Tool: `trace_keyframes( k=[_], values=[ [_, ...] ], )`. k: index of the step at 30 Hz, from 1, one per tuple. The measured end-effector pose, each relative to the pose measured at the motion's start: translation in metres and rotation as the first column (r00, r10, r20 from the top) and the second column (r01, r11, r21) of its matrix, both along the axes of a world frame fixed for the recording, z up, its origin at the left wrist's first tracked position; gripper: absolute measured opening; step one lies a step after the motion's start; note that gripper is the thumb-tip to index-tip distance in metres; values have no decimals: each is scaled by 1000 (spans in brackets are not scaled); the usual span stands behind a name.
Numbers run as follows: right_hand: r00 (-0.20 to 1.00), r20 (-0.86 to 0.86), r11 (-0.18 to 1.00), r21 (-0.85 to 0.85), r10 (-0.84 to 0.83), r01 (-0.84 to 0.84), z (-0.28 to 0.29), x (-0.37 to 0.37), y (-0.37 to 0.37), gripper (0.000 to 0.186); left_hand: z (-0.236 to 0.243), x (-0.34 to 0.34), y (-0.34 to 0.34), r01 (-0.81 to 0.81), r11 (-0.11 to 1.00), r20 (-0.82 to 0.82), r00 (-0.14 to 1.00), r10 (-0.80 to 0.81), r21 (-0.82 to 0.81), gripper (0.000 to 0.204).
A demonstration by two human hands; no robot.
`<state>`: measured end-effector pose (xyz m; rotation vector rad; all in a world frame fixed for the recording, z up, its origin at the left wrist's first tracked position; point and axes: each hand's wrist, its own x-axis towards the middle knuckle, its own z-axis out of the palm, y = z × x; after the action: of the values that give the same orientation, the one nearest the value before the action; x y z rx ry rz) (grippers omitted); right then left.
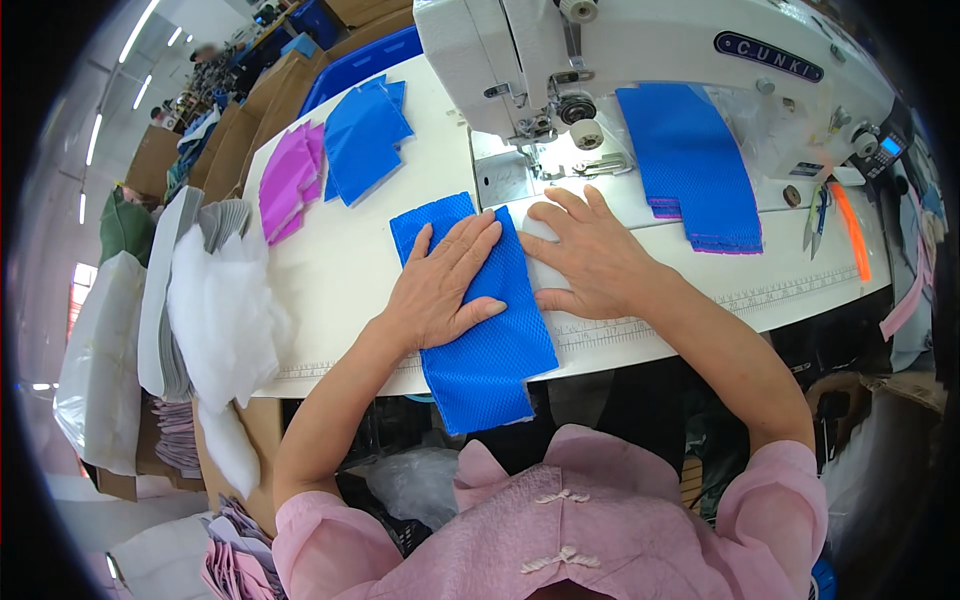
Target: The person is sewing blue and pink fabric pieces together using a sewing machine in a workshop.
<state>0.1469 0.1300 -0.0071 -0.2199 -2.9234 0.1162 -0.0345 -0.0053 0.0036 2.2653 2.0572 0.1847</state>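
Note:
My left hand (445, 285) lies with its fingers stretched out, thumb apart, on a blue textured fabric piece (485, 380) that hangs past the table's front edge. My right hand (590, 255) is spread just right of that fabric, fingertips resting on a pale piece (545, 276), partly hidden under it, whose material I cannot make out. Behind both hands stands a white sewing machine (660, 45), with the presser foot and metal plate (500, 180) beyond the blue fabric. A stack of blue pieces with magenta edges (690, 160) lies to the right of the needle area.
Magenta pieces (285, 180) and blue pieces (365, 140) lie back left. White fluffy padding (220, 310), grey strips (160, 300) and cardboard boxes (150, 155) crowd the left. Scissors (815, 225) and orange strips (852, 230) are at right. A worker (208, 75) is in the distance.

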Motion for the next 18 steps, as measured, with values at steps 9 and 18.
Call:
trace_keyframes(
  k=[9,18],
  values=[
    [999,33,999,-30,-27,28,3,-1,-1,64,2,1,1,11,999,-34,999,-12,-32,76],
    [978,-189,955,-263,90,-138,2,3,10,50,0,1,0,-8,1000,-11,1000,8,-7,70]
  ],
)
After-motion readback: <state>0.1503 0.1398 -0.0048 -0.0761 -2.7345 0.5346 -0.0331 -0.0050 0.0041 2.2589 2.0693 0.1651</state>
